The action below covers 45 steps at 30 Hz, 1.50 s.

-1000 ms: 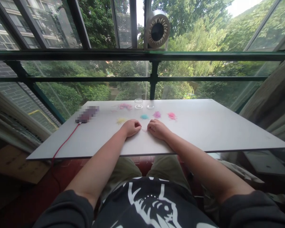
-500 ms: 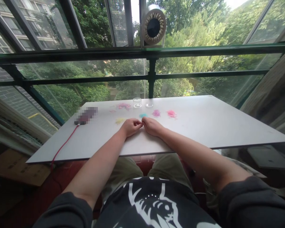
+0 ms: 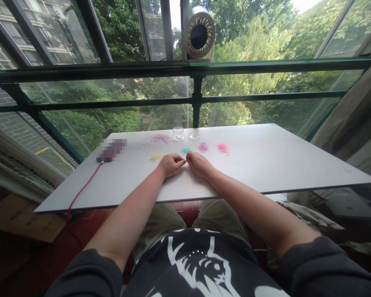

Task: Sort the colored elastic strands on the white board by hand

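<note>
Daylit enclosed balcony above greenery
Green-framed windows (image 3: 120, 103) spanned twelve o'clock; a curtain (image 3: 343, 119) hung at two; red floor (image 3: 190, 212) showed below.

Beyond the fingers (image 3: 186, 159), green-framed windows (image 3: 117, 88) are overlooking trees (image 3: 253, 45) and a building; curtains (image 3: 349, 103) are hanging beside them, suggesting a home's enclosed balcony.

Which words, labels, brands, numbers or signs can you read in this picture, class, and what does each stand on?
No text can be read in this view.
Cardboard box, lower left: faint dark marks, too blurred to read.
Dark shirt: a white printed design, with no letters that can be made out.
Dark object on the white table: mostly pixelated, so any lettering there cannot be told.
</note>
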Tool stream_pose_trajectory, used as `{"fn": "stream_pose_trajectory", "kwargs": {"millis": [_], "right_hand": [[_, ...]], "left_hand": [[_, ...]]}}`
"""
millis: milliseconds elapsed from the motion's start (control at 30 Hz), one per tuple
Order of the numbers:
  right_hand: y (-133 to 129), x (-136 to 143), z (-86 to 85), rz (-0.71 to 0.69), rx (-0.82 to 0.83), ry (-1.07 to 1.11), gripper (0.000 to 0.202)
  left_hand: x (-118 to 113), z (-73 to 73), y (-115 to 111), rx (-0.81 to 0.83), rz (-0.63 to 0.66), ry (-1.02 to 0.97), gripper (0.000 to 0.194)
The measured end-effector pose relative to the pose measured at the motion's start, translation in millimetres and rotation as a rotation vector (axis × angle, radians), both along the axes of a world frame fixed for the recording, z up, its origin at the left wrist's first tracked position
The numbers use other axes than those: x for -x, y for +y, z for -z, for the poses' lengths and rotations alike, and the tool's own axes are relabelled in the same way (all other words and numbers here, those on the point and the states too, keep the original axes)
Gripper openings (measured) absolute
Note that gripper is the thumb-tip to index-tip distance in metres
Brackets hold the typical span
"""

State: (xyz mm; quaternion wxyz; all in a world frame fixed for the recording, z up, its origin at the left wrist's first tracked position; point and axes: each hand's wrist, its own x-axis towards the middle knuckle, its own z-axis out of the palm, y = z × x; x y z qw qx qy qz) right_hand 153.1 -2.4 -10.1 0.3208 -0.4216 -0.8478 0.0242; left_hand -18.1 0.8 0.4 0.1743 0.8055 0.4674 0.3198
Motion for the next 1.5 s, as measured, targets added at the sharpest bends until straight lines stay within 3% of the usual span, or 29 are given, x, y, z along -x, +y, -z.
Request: {"fn": "stream_pose_trajectory", "kwargs": {"millis": [733, 967, 1200, 1500], "right_hand": [[5, -3, 3.6, -0.037, 0.009, 0.101, 0.008], [9, -12, 0.7, 0.145, 0.123, 0.298, 0.007], [0, -8, 0.0, -0.1, 0.16, 0.242, 0.007], [3, -8, 1.3, -0.117, 0.166, 0.269, 0.006]], "left_hand": [[-2, 0.9, 0, -0.052, -0.005, -0.031, 0.018], [3, 1.4, 3, -0.046, -0.051, -0.106, 0.015], [0, -1.0, -2, -0.062, -0.021, -0.071, 0.016], [0, 1.0, 0, -0.099, -0.015, -0.058, 0.016]]}}
